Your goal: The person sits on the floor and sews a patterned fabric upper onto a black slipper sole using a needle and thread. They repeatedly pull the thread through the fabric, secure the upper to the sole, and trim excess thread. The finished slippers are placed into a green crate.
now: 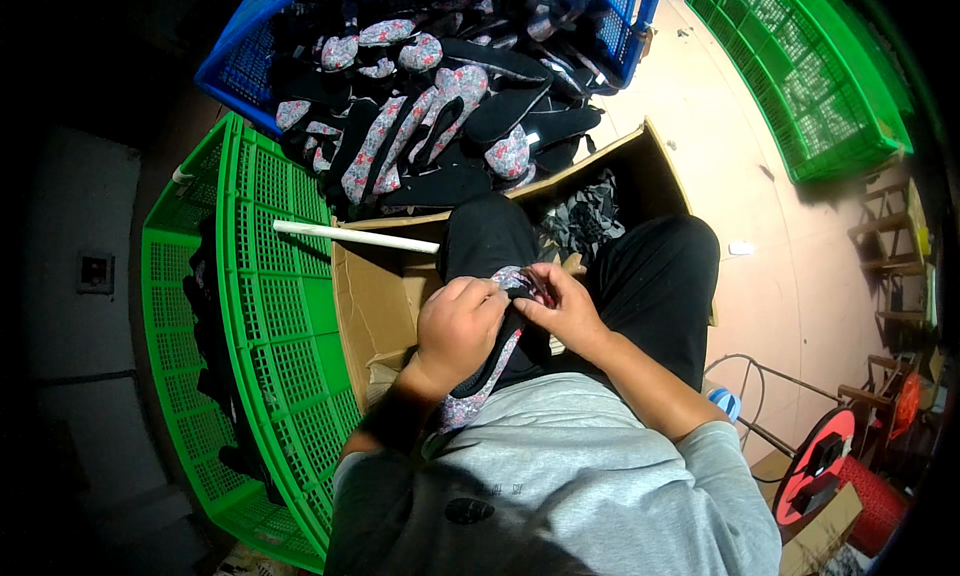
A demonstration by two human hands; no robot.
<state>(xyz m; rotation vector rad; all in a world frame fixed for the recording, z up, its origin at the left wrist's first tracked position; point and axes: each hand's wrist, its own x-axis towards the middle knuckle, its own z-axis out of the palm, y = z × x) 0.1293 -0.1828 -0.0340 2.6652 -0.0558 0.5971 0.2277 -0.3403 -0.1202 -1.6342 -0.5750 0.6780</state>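
Note:
A floral cloth shoe (466, 408) with a black inner side lies along my lap, its far end up at my fingers. My left hand (458, 324) is closed round its left side, fingers bent over the fabric. From the right, my right hand (566, 308) pinches the floral edge between thumb and fingers, close to the left fingertips. A dark reddish bit shows beside the right fingers, too small to make out. Beyond my knees, a heap of similar floral and black cloth shoes (440, 106) fills a blue plastic crate (236, 74).
A cardboard box (385, 301) with dark scraps (590, 216) stands round my legs. A white stick (355, 237) juts over it from the green crate (275, 326) on my left. Another green crate (800, 66) is far right. A red disc-shaped part (815, 466) stands lower right.

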